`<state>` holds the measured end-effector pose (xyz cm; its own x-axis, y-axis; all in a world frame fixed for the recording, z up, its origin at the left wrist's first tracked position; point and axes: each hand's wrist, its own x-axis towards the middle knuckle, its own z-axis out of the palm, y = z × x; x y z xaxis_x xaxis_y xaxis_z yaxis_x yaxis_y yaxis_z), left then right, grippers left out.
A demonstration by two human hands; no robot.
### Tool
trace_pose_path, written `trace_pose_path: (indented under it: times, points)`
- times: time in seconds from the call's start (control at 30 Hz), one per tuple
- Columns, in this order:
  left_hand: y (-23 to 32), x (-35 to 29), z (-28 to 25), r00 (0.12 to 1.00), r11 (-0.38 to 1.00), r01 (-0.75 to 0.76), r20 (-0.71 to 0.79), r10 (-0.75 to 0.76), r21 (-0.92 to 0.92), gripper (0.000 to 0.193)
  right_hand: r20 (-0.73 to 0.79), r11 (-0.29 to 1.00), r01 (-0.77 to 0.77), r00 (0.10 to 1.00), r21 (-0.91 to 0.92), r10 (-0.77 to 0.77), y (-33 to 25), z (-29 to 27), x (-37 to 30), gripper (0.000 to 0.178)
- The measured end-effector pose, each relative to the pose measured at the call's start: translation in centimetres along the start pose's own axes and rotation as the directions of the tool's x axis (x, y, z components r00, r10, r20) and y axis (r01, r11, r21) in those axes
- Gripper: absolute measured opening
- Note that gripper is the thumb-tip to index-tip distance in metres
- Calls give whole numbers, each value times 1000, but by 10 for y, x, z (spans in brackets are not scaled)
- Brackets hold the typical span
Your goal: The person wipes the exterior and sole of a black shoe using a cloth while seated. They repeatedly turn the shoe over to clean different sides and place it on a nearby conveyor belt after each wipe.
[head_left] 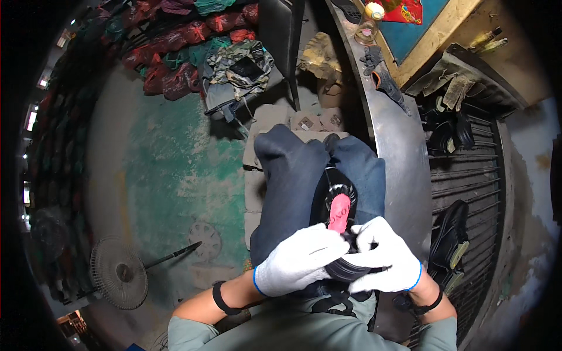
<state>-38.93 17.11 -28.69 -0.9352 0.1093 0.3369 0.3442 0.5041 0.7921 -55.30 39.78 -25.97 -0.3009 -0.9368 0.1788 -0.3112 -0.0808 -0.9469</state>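
A black shoe (348,269) lies across my lap, its opening facing up and a pink insole (339,212) with dark lettering showing inside. My left hand (297,258), in a white knit glove with a blue cuff edge, presses its closed fingers against the left side of the shoe. From the other side my right hand (391,255), gloved alike, wraps thumb and fingers around the end nearest my body. What the fingertips pinch between the two hands is partly hidden by the gloves.
A metal bench edge (401,169) runs along my right, with a dark glove (389,90) on it. Beyond stands a slatted rack (468,175) bearing black shoes (451,234). At left are a fan (120,272) and a stool with camouflage cloth (240,67); red bags (175,79) pile behind.
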Motion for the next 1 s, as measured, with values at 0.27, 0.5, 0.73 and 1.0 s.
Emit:
trace_pose_path:
  times: [0.27, 0.5, 0.73, 1.0]
  points:
    - [-1, 29, -2, 847, 863, 433, -209, -488, -260, 56, -364, 830, -352, 774, 434, 518, 25, 31, -2, 57]
    - [-18, 70, -23, 598, 603, 790, -80, -798, -108, 64, -443, 809, -582, 705, 84, 554, 36, 17, 30, 66]
    - [-29, 66, -25, 728, 728, 684, -116, -676, 54, 39, -481, 797, -580, 755, -172, 445, 33, 14, 29, 59]
    - [53, 56, -5, 782, 804, 581, -359, -509, 127, 49, -611, 810, -320, 790, -491, -58, -14, 54, 16, 54]
